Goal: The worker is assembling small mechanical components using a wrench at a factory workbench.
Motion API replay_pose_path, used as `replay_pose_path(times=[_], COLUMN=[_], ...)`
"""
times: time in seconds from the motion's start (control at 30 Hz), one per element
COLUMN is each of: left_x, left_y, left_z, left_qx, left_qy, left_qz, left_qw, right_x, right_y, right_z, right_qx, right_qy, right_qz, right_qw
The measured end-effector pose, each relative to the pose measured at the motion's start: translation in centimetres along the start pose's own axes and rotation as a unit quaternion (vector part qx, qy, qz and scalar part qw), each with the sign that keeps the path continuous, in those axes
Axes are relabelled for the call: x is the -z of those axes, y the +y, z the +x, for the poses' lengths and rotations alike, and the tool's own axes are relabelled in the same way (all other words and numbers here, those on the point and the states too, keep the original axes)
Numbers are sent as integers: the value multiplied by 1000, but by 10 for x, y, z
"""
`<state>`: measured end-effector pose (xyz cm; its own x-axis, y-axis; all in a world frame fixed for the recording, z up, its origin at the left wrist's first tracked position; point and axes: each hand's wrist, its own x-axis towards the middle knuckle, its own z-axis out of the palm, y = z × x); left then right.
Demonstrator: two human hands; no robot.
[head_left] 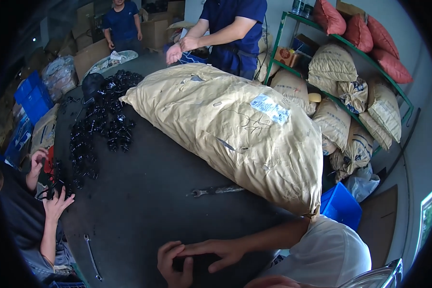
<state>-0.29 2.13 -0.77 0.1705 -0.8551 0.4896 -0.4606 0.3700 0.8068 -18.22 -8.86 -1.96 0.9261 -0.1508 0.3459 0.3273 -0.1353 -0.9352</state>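
Note:
Over the near part of the dark table, my left hand (174, 265) is loosely curled, its thumb apart from the fingers and nothing visible between them. My right hand (218, 253) reaches in from the right, fingers stretched out, its fingertips meeting those of my left hand. Nothing shows in it either. Beyond my right forearm lies a large, full tan sack (235, 129), creased, with a blue-white label and small tears. An open-ended wrench (216, 191) rests beside the sack, touching or partly under its near side. Another wrench (92, 258) lies to the left of my hands.
A heap of small shiny black parts (101, 125) covers the far left of the table. A co-worker's hands (55, 206) handle black pieces at the left edge. Two people stand beyond the table. A blue bin (341, 206) and a green rack (350, 45) with sacks are at right.

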Motion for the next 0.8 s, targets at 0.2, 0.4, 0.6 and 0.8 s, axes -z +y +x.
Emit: replay_pose_path(times=[0.2, 0.4, 0.6, 0.8], left_x=[-8, 3, 0, -5], left_y=[-3, -3, -7, -3], left_z=[8, 5, 7, 9], left_qx=[5, 26, 21, 12], left_qy=[-2, 8, 11, 3], left_qz=[-15, -28, -44, -49], left_qw=[1000, 999, 999, 999], right_x=[8, 6, 8, 10], right_y=[0, 2, 0, -7], right_z=[-14, 2, 3, -1], right_qx=[-27, -32, -36, -12], right_qy=[-26, -16, -6, 12], right_qz=[1, -6, -14, -26], right_qw=[999, 999, 999, 1000])
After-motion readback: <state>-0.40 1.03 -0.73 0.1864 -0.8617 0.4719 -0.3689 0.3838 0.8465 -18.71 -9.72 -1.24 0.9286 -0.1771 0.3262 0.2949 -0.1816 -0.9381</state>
